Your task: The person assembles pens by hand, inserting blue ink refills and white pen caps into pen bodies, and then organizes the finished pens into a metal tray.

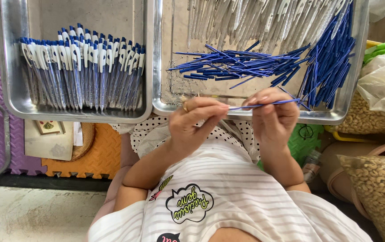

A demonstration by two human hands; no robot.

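where trays (156,67) meet, blue refills (228,67)

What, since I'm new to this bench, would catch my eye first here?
The left hand and right hand pinch one thin blue refill at centre. Behind them, the right steel tray holds loose blue refills; the left steel tray holds a neat row of blue-and-white pens.

Two trays, two hands, one refill held; the pens and refills are too many to count

Two metal trays: the left tray (9,67) holds one packed row of blue-and-white pens (83,67), dozens, too tightly overlapped to number. The right tray (358,67) carries two heaps of blue refills (246,65) and one heap of clear barrels (255,18). Two hands, left hand (197,123) and right hand (273,118), share one refill (264,105). Two bags of nuts (380,188).
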